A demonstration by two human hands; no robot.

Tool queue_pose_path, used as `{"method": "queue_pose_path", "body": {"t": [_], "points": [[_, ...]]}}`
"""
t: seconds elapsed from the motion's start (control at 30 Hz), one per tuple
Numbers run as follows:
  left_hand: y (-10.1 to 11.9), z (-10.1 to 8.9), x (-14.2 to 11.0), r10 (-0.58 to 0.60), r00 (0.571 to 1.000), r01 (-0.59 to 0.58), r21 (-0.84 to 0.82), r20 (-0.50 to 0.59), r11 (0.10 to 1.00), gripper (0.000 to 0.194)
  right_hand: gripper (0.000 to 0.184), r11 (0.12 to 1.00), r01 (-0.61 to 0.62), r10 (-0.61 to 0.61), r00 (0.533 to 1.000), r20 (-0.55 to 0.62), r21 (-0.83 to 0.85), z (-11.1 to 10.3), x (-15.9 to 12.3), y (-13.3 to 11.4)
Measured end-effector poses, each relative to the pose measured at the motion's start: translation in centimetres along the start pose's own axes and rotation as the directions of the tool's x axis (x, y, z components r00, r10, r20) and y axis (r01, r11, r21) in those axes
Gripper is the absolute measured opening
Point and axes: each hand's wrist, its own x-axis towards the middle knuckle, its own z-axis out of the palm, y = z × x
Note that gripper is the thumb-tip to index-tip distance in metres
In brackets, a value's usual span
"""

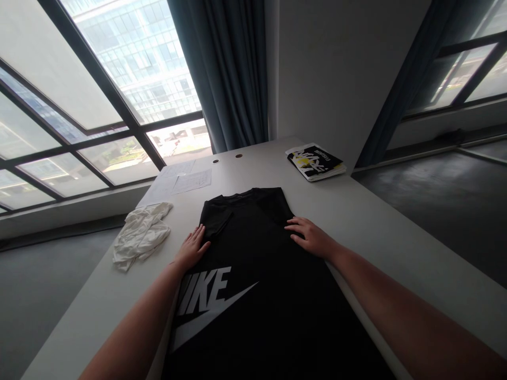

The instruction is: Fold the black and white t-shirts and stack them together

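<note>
A black T-shirt with a white NIKE print lies spread on the white table, its collar toward the far end. The left side is turned in, cutting off part of the print, and a sleeve lies over the shirt near the top. On the shirt's left edge, just below that sleeve, rests my left hand, flat with fingers stretched out. My right hand lies on the right edge at about the same height, fingers apart on the cloth. Neither hand grips anything. The shirt's lower end runs out of view.
A crumpled white cloth lies at the table's left edge. Behind it are papers. Toward the far right sits a folded black, white and yellow printed item. Windows, blue curtains and a wall column stand beyond the table.
</note>
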Motion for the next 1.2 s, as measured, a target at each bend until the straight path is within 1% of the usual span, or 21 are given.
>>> {"method": "queue_pose_path", "body": {"t": [0.07, 0.13, 0.27, 0.37, 0.47, 0.57, 0.67, 0.73, 0.8, 0.87, 0.93, 1.03, 1.1, 1.17, 1.2], "points": [[-0.9, 0.1, -0.7, -0.043, 0.999, 0.043, -0.010, -0.004, 0.999, 0.069, 0.039, 1.000, -0.009, 0.010, 0.998, 0.057, -0.012, 0.2, -0.1, 0.1], [-1.5, 0.1, -1.1, -0.115, 0.993, 0.114, -0.030, -0.029, 0.993, 0.066, 0.042, 0.999, -0.013, 0.017, 0.994, 0.108, -0.031, 0.3, -0.1, 0.1], [-1.8, 0.3, -0.9, -0.279, 0.954, 0.276, -0.041, -0.110, 0.960, 0.060, 0.047, 0.997, -0.012, 0.023, 0.987, 0.159, -0.072, 0.2, -0.1, 0.0], [-2.1, 0.4, -0.7, -0.313, 0.926, 0.307, -0.061, -0.214, 0.950, 0.052, 0.047, 0.996, -0.009, 0.024, 0.986, 0.165, -0.090, 0.1, -0.1, -0.1], [-2.4, 0.3, -0.6, -0.349, 0.887, 0.330, -0.113, -0.304, 0.937, 0.039, 0.047, 0.996, -0.012, 0.026, 0.987, 0.160, -0.089, 0.1, -0.1, -0.1], [-2.6, 0.2, -0.6, -0.401, 0.851, 0.377, -0.138, -0.340, 0.916, 0.029, 0.047, 0.997, -0.020, 0.031, 0.986, 0.166, -0.071, 0.2, -0.1, 0.1], [-2.4, -0.1, -0.9, -0.418, 0.838, 0.393, -0.144, -0.350, 0.908, 0.027, 0.047, 0.998, -0.022, 0.031, 0.984, 0.176, -0.055, 0.3, -0.1, 0.2], [-2.2, -0.3, -1.1, -0.382, 0.848, 0.355, -0.142, -0.366, 0.924, 0.031, 0.048, 0.998, -0.024, 0.034, 0.982, 0.184, -0.052, 0.3, -0.1, 0.3], [-2.4, -0.5, -1.3, -0.274, 0.887, 0.240, -0.134, -0.372, 0.961, 0.035, 0.049, 0.998, -0.026, 0.036, 0.981, 0.192, -0.052, 0.3, -0.1, 0.2], [-2.9, -0.7, -1.4, -0.153, 0.925, 0.107, -0.146, -0.349, 0.983, 0.032, 0.049, 0.998, -0.027, 0.036, 0.980, 0.195, -0.051, 0.2, -0.2, 0.2], [-3.8, -0.8, -1.1, -0.101, 0.945, 0.039, -0.200, -0.310, 0.979, 0.027, 0.049, 0.998, -0.027, 0.037, 0.980, 0.198, -0.050, 0.2, -0.2, 0.1], [-5.4, -1.0, -0.6, -0.103, 0.955, 0.012, -0.310, -0.278, 0.951, 0.026, 0.049, 0.998, -0.029, 0.038, 0.979, 0.199, -0.049, 0.1, -0.1, 0.0], [-6.0, -1.2, -0.3, -0.108, 0.956, 0.006, -0.350, -0.272, 0.937, 0.028, 0.050, 0.998, -0.032, 0.042, 0.980, 0.196, -0.053, 0.1, -0.1, -0.1], [-6.1, -1.5, -0.2, -0.118, 0.949, 0.019, -0.321, -0.293, 0.947, 0.031, 0.050, 0.998, -0.032, 0.043, 0.979, 0.197, -0.060, 0.1, -0.1, -0.1], [-5.7, -1.7, -0.1, -0.120, 0.940, 0.029, -0.278, -0.319, 0.960, 0.033, 0.050, 0.998, -0.031, 0.043, 0.979, 0.198, -0.063, 0.1, -0.1, -0.1]]}}
